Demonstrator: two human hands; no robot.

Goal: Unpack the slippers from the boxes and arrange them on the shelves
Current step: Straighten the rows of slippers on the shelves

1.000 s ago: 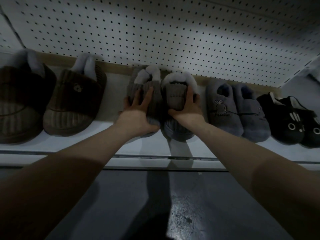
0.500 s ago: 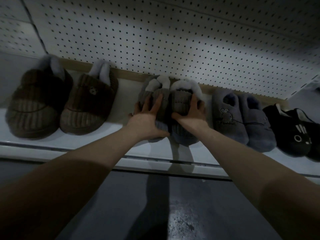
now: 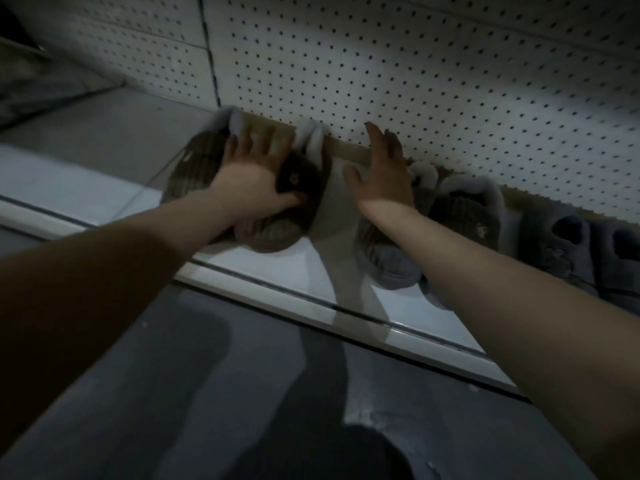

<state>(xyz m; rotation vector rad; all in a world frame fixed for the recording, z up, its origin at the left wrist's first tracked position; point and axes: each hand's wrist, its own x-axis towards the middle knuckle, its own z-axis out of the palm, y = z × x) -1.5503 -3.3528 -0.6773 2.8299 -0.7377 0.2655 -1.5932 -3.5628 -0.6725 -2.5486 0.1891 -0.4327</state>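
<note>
A pair of brown ribbed slippers with pale fluffy lining lies on the white shelf (image 3: 86, 192). My left hand (image 3: 252, 171) rests with spread fingers across both, on the left brown slipper (image 3: 194, 171) and the right brown slipper (image 3: 277, 233). My right hand (image 3: 381, 174) is open with straight fingers, over the gap beside the grey pair. It covers part of the left grey slipper (image 3: 388, 268). The right grey slipper (image 3: 464, 216) lies against it, untouched.
A blue-grey plush pair (image 3: 568, 244) lies further right on the same shelf. A white pegboard (image 3: 415, 64) backs the shelf. The shelf's front edge runs diagonally across the view, with dark grey floor (image 3: 173, 375) below it.
Both hands have let go of the grey pair and moved left. My left hand now lies on the brown pair, and the view has swung left and tilted.
</note>
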